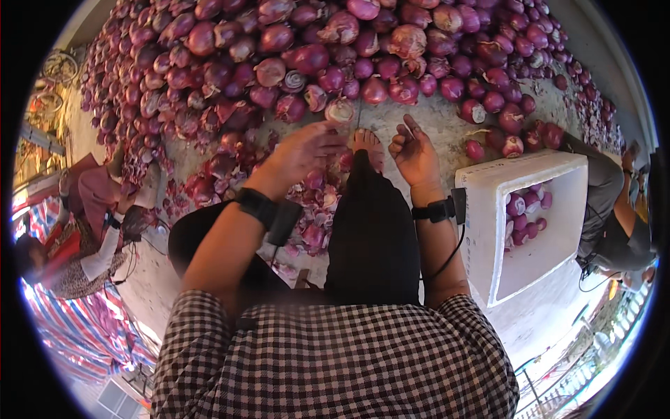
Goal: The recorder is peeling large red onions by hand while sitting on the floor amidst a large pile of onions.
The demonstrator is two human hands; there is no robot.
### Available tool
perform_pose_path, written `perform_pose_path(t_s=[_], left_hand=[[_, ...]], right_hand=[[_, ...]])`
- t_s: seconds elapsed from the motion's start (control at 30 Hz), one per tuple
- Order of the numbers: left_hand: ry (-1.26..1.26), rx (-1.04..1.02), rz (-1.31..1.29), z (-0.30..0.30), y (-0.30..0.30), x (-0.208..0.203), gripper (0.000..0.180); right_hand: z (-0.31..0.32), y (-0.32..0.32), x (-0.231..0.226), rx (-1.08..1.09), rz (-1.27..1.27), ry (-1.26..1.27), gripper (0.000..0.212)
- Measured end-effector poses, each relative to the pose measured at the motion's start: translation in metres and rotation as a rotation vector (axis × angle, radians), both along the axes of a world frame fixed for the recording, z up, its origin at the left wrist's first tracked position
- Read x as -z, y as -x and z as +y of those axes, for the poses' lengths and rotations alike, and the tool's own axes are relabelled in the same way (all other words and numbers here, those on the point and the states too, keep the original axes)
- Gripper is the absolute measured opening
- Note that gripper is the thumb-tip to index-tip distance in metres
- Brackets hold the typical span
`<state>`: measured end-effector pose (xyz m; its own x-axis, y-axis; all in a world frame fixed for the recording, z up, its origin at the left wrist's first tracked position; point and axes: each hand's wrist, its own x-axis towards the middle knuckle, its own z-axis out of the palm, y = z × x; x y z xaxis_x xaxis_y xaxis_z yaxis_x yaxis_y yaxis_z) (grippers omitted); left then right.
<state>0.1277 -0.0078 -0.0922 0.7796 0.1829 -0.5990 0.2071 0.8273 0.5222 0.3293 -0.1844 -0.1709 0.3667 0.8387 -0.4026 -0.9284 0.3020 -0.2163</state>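
Note:
My left hand (301, 152) reaches in from the left, its fingers stretched out and slightly blurred. Just beyond its fingertips is an onion (340, 110) with a pale, cut-looking face; I cannot tell whether they touch. My right hand (417, 155) is raised to the right of my bare foot (368, 142), palm partly up and fingers curled. A thin dark shape shows at its fingertips, too small to name. In front of both hands spreads a large heap of red onions (307, 59). Loose purple skins (317, 209) and several onions lie between my legs.
To my right stands a white foam box (481, 230) with several peeled purple onions (520, 220) inside. One person (84, 216) sits at the far left among onions, another (607, 202) beyond the box. Striped sheeting (84, 328) lies at the lower left.

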Motion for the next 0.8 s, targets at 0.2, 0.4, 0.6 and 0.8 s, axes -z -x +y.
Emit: perform_pose_path(t_s=[0.2, 0.4, 0.6, 0.8], left_hand=[[0.075, -0.316, -0.132, 0.044, 0.088, -0.073, 0.044], [0.170, -0.776, -0.172, 0.055, 0.178, -0.083, 0.035], [0.109, -0.807, -0.321, 0.063, 0.209, -0.107, 0.033], [0.160, -0.869, -0.311, 0.063, 0.243, -0.113, 0.036]], right_hand=[[0.048, -0.014, -0.017, -0.121, -0.068, -0.026, 0.032], [0.117, 0.011, -0.021, -0.361, -0.214, 0.050, 0.024], [0.192, 0.063, 0.031, -0.626, -0.636, 0.253, 0.017], [0.234, 0.113, 0.088, -0.737, -1.040, 0.341, 0.026]])
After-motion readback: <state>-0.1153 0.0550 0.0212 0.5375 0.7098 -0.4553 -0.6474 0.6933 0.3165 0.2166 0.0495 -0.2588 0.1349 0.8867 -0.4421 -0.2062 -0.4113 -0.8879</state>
